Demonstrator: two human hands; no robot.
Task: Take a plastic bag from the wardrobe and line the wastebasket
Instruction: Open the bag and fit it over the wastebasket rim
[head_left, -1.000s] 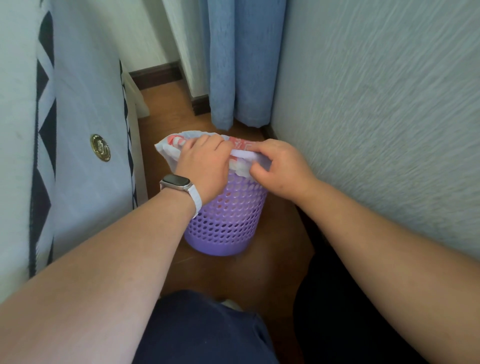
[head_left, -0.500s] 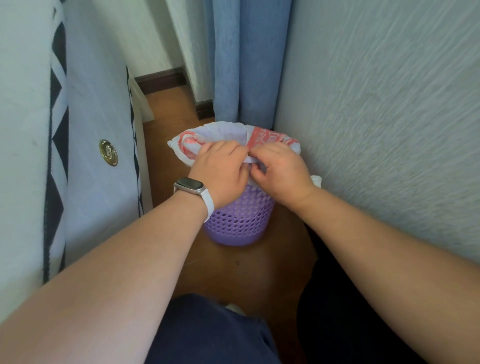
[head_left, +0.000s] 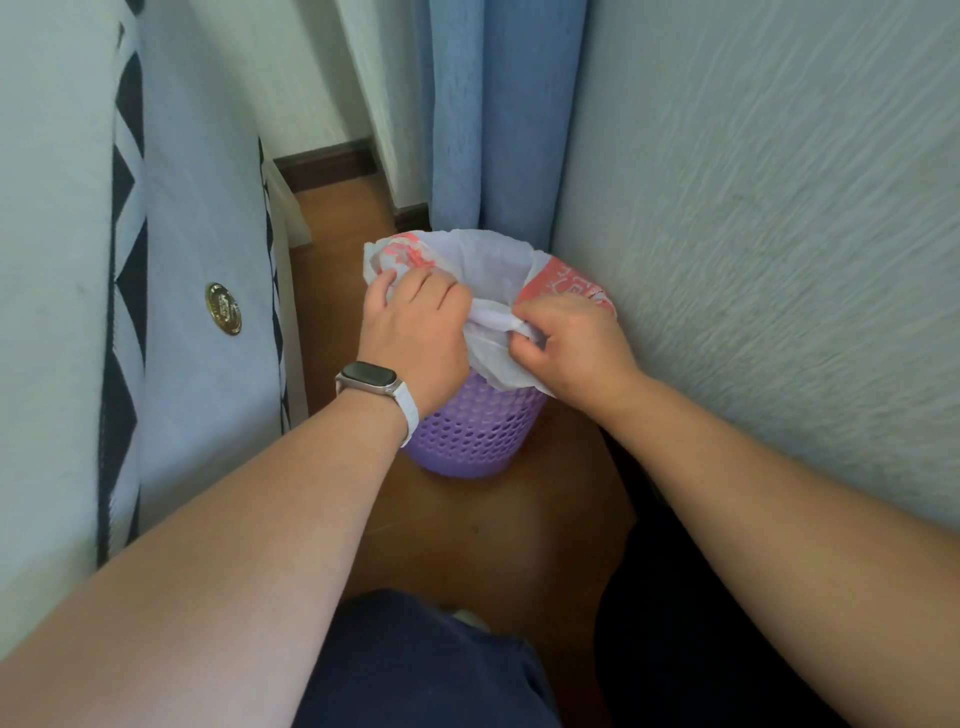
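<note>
Head view: plastic bag (head_left: 493, 270), thin, limp and slippery, sits in the purple wastebasket (head_left: 475, 431) on the floor, its mouth draped over the rim. Left hand (head_left: 415, 332) and right hand (head_left: 566, 343) pinch gathered film at the near rim; fingertips look closed on it, though partly hidden. Best gripped at that bunched edge.
</note>
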